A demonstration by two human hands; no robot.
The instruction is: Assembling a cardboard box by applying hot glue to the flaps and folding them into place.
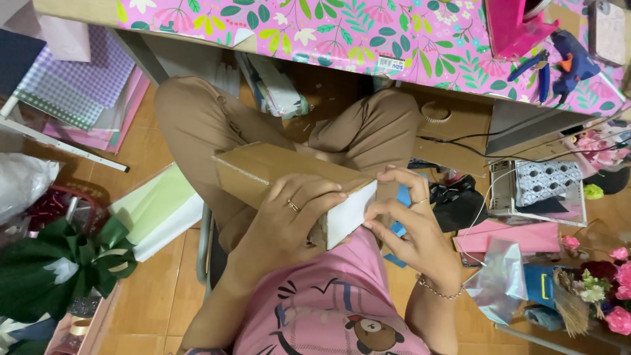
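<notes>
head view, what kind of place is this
Probably a home gift-wrapping or craft workspace on the floor: floral wrapping paper covers a low table, a blue glue gun lies on it, and a green ribbon bow sits nearby. Both hands hold a cardboard box.

A long brown cardboard box [289, 181] with a white end lay in the lap, held at that end. A small white label [391, 64] sat on the floral table edge.

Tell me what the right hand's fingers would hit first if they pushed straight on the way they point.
The right hand points left, fingertips already at the cardboard box, its white end; beyond probably the left hand.
</notes>
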